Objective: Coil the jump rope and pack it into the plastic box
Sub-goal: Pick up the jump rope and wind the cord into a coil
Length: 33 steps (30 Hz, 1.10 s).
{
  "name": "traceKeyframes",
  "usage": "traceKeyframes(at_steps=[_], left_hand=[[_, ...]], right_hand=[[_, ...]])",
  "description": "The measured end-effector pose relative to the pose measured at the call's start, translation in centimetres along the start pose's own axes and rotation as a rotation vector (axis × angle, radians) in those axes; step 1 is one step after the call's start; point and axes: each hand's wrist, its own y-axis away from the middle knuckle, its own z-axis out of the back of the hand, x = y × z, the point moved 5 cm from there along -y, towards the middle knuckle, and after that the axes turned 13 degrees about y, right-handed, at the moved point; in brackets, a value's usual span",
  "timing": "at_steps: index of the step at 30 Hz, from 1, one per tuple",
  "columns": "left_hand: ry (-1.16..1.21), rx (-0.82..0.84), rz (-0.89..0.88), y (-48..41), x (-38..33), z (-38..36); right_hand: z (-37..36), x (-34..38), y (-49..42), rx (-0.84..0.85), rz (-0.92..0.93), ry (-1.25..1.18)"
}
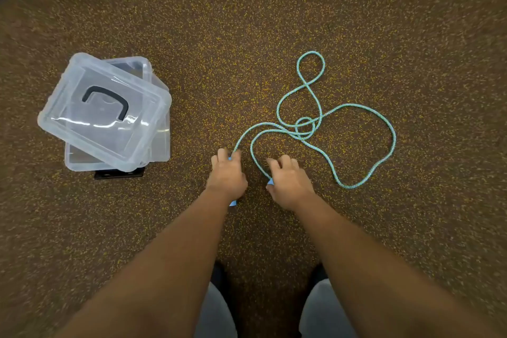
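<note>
A light teal jump rope [323,118] lies in loose tangled loops on the speckled brown floor, right of centre. Each end has a blue handle. My left hand [227,175] is shut on one handle, whose blue tip [233,202] shows below the wrist. My right hand [289,182] covers the other blue handle [271,181] and grips it. A clear plastic box [162,145] stands at the left, with its clear lid [104,112] lying askew on top; the lid has a dark handle.
A small dark flat object [119,174] peeks out from under the box's near edge. My knees in grey trousers [323,310] show at the bottom. Speckled floor stretches all around.
</note>
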Motion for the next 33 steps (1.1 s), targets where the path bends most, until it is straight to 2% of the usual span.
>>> traceKeyframes(at_steps=[5, 9, 17, 23, 29, 33], left_hand=[[-0.061, -0.025, 0.047, -0.4, 0.5, -0.1], [-0.003, -0.018, 0.119, -0.9, 1.1, -0.5], [0.068, 0.054, 0.193, -2.1, 1.2, -1.0], [0.137, 0.042, 0.231, -3.0, 1.6, 0.1], [0.423, -0.022, 0.183, -3.3, 0.0, 1.7], [0.623, 0.009, 0.129, -3.1, -1.8, 1.6]], right_hand=[[-1.3, -0.1, -0.3, 0.037, 0.002, 0.054], [-2.1, -0.4, -0.5, 0.071, 0.007, 0.066], [-2.6, -0.7, -1.1, 0.183, -0.019, -0.021], [-2.1, -0.9, -1.3, 0.225, -0.053, -0.076], [-0.9, -1.1, -1.8, 0.248, -0.050, -0.036], [-0.6, -1.7, -1.4, 0.265, -0.048, -0.007]])
